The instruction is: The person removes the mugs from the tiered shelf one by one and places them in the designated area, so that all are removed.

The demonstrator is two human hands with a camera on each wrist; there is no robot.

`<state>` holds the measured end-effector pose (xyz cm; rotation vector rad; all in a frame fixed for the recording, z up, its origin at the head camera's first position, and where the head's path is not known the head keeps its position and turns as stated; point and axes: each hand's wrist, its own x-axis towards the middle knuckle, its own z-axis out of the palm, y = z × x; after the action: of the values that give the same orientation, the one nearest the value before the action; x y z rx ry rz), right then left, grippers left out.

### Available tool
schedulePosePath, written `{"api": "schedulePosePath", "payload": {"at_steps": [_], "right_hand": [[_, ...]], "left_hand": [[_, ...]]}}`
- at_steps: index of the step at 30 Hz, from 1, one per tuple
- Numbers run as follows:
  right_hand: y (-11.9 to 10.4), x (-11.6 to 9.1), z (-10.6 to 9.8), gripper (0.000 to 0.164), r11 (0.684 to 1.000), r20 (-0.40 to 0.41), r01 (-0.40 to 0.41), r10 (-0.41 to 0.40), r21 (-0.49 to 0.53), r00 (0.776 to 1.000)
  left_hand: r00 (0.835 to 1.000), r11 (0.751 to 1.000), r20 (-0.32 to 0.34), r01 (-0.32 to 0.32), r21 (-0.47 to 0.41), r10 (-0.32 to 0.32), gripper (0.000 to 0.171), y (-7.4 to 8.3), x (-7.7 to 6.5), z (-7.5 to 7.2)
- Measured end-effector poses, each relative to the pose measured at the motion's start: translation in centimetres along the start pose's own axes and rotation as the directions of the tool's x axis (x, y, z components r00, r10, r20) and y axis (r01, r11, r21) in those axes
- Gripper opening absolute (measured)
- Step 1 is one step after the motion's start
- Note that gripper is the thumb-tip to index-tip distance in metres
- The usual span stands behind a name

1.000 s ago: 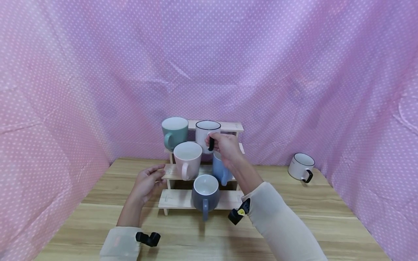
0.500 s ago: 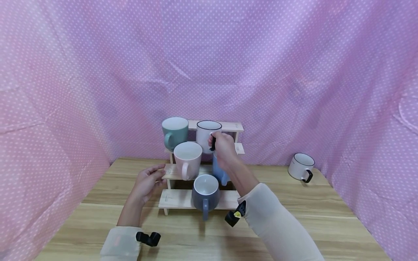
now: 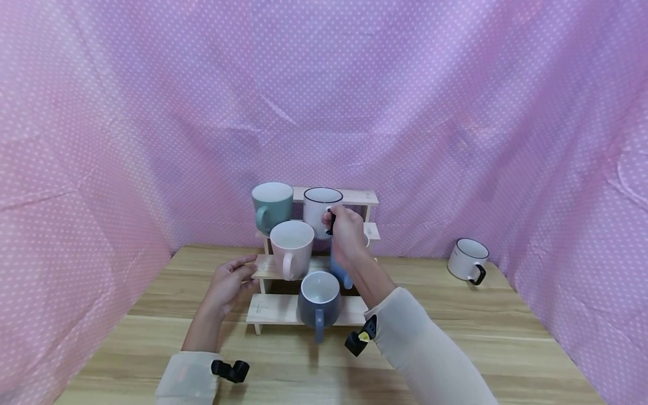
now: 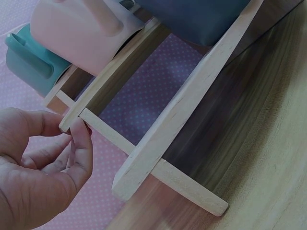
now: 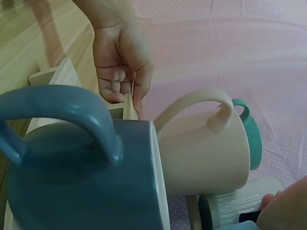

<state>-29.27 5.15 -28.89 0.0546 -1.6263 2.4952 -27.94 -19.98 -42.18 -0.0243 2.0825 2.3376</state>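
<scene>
My right hand (image 3: 349, 233) grips the black handle of a white mug (image 3: 314, 211) with a black rim, upright at the upper part of a tiered wooden rack (image 3: 273, 308). In the right wrist view only a bit of this hand shows, at the lower right beside the ribbed mug. My left hand (image 3: 228, 284) pinches the left end of a middle board (image 4: 73, 120) between thumb and fingers. A green mug (image 3: 273, 207) stands left of the white one. Lower sit a pink mug (image 3: 291, 247) and a blue mug (image 3: 338, 264), partly hidden behind my right hand.
On the lowest board stands a dark grey-blue mug (image 3: 320, 301), its handle toward me. Another white mug (image 3: 466, 261) with a black handle is at the far right of the wooden table (image 3: 455, 337). Pink dotted cloth (image 3: 324, 112) hangs close behind and at both sides.
My right wrist and forearm have shifted a little to the left and the fingers have closed further round the handle. The white mug has barely moved. My left hand stays in place.
</scene>
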Motion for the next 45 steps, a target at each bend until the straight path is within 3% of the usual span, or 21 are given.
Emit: {"api": "schedulePosePath", "payload": {"at_steps": [11, 29, 35, 45], "right_hand": [[0.0, 0.0, 0.2, 0.024, 0.998, -0.006, 0.062, -0.062, 0.034, 0.998], [-2.0, 0.2, 0.1, 0.024, 0.989, -0.027, 0.131, -0.129, 0.067, 0.991], [-2.7, 0.7, -0.6, 0.026, 0.977, -0.051, 0.198, -0.194, 0.077, 0.980], [-4.1, 1.1, -3.0, 0.023, 0.976, -0.085, 0.210, -0.204, 0.059, 0.975]], "left_hand": [[1.000, 1.000, -0.003, -0.006, 0.005, 0.006, 0.044, -0.2, 0.1, -0.1], [1.000, 1.000, 0.000, -0.003, -0.009, 0.003, 0.044, -0.2, 0.0, -0.1], [1.000, 1.000, 0.002, -0.006, -0.008, 0.006, 0.044, -0.1, -0.1, -0.2], [1.000, 1.000, 0.001, -0.005, -0.004, 0.005, 0.044, -0.2, -0.1, -0.3]]}}
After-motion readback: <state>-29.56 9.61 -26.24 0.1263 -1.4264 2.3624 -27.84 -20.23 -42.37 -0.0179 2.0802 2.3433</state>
